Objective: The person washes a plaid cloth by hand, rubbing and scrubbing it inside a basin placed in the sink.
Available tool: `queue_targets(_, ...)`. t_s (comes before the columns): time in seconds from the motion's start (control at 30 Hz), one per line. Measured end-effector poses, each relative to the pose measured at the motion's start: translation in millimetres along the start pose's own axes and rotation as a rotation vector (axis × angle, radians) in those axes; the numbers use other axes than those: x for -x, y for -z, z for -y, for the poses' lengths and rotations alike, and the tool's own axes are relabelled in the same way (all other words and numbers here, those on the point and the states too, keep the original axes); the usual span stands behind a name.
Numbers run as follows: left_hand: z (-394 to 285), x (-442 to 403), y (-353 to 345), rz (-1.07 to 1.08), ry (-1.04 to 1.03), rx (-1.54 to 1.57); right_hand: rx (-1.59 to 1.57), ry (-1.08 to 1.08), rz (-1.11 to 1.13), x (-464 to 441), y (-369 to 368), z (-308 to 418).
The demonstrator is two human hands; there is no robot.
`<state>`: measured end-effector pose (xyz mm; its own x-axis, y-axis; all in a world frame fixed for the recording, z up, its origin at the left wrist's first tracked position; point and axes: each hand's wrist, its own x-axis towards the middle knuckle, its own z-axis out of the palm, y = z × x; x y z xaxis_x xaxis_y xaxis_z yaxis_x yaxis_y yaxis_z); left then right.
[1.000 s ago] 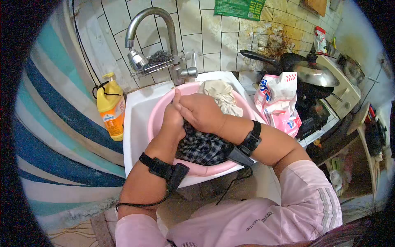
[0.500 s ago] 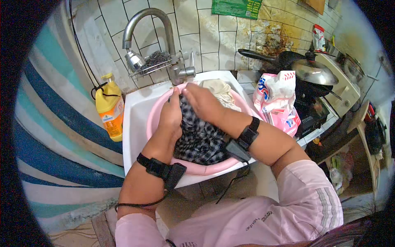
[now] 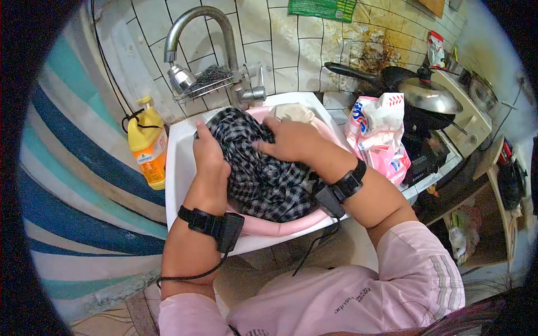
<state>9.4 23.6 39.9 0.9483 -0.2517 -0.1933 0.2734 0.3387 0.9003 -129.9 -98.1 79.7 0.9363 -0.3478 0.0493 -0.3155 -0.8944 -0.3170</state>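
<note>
Over the pink basin [image 3: 262, 225], the checked cloth [image 3: 269, 185] is now spreading toward its faucet side — the hands are parting, so more fabric is showing. The left hand [image 3: 210, 157] is cupping the cloth's left edge, fingers hidden, grip unconfirmed; the right hand [image 3: 297, 141] is resting half-open on its right side.

Hands [image 3: 212, 151] [image 3: 294, 140] now apart, checked cloth [image 3: 255, 168] raised and spread wider, covering the pink basin's [image 3: 260, 225] left rim.
</note>
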Motion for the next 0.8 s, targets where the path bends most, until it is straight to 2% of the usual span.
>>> queue_targets(0.03, 1, -2, 0, -0.035, -0.027, 0.010, -0.002, -0.002, -0.002, -5, -9, -5)
queue_targets(0.1, 6, -9, 4, 0.010, -0.090, -0.014, 0.004, 0.240, 0.169, -22, -31, -14)
queue_targets(0.17, 14, -16, 7, 0.055, -0.152, -0.040, -0.058, 0.275, 0.206, -26, -39, -16)
queue_targets(0.23, 16, -11, 7, 0.142, -0.434, -0.281, -0.199, 0.398, 0.390, -20, -40, -11)
queue_targets(0.27, 16, -10, 6, 0.105, -0.533, -0.346, -0.262, 0.465, 0.406, -17, -42, -9)
queue_targets(0.3, 15, -8, 6, 0.107, -0.533, -0.346, -0.263, 0.464, 0.405, -21, -49, -12)
queue_targets(0.37, 14, -7, 7, 0.179, -0.460, -0.505, -0.199, 0.615, 0.421, -38, -74, -23)
queue_targets(0.4, 14, -4, 5, 0.164, -0.517, -0.510, -0.050, 0.513, 0.427, -43, -78, -20)
queue_targets(0.43, 15, -5, 5, 0.165, -0.517, -0.514, -0.054, 0.513, 0.426, -45, -82, -19)
queue_targets(0.5, 17, -3, 4, 0.347, -0.687, -0.576, 0.169, 0.412, 0.329, -45, -84, -18)
queue_targets(0.57, 16, 1, 2, 0.390, -0.659, -0.566, 0.195, 0.378, 0.270, -41, -84, -16)
queue_targets(0.63, 16, 1, 1, 0.466, -0.821, -0.722, 0.212, 0.389, 0.454, -46, -82, -12)
queue_targets(0.77, 20, 0, 4, 0.573, -0.751, -0.730, 0.240, 0.469, 0.559, -35, -74, -3)
queue_targets(0.8, 20, 1, 3, 0.640, -0.618, -0.696, 0.265, 0.489, 0.558, -37, -76, -3)
